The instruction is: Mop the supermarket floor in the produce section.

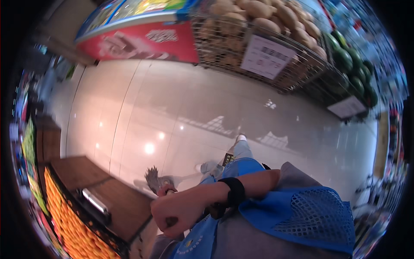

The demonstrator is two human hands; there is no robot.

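My right hand [181,212], below a black wristband, is closed in a fist around the upper end of a handle that its fingers mostly hide. Just beyond it, my left hand [166,189] grips the same handle lower down; much of that hand and its forearm is covered by the right. A mop head with grey strands [152,178] rests on the glossy tiled floor [139,113], beside the corner of a brown wooden display base [119,200]. My blue vest [300,217] and light trouser legs are below and to the right of the mop.
Wire bins of potatoes [258,11] and watermelons [347,60], bearing signs, line the upper right. A red-fronted chest freezer [139,43] adjoins them. Orange fruit [71,217] fills a black-edged stand at lower left. A floor sign [228,159] lies near my feet.
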